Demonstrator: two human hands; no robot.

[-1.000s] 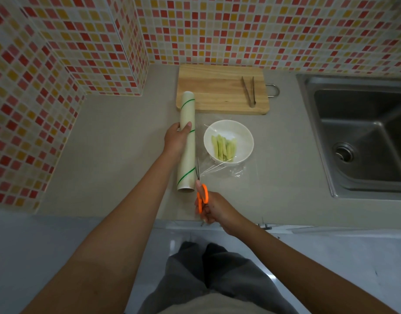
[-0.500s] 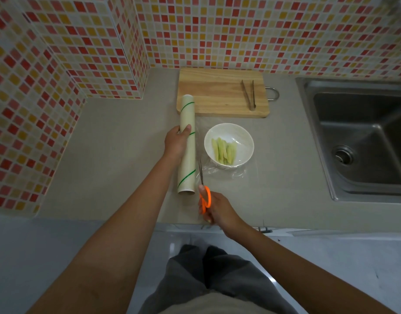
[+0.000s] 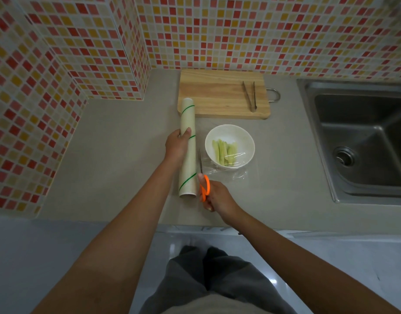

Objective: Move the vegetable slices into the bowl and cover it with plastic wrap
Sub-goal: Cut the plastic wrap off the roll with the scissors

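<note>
A white bowl [image 3: 231, 132] stands on the counter and holds several pale green vegetable slices [image 3: 224, 151]. A sheet of clear plastic wrap [image 3: 236, 168] lies over the bowl and crumples at its near side. My left hand [image 3: 177, 145] grips the plastic wrap roll [image 3: 187, 123], which lies lengthwise left of the bowl. My right hand [image 3: 217, 197] holds orange-handled scissors [image 3: 204, 182]. Their blades point away from me between the roll and the bowl.
A wooden cutting board [image 3: 217, 94] with metal tongs [image 3: 249, 96] lies behind the bowl against the tiled wall. A steel sink [image 3: 364, 137] takes up the right side. The counter's front edge [image 3: 195, 225] runs just below my hands.
The scissors in my right hand have moved forward along the roll's right side, blades reaching further toward the bowl. My left hand stays on the roll.
</note>
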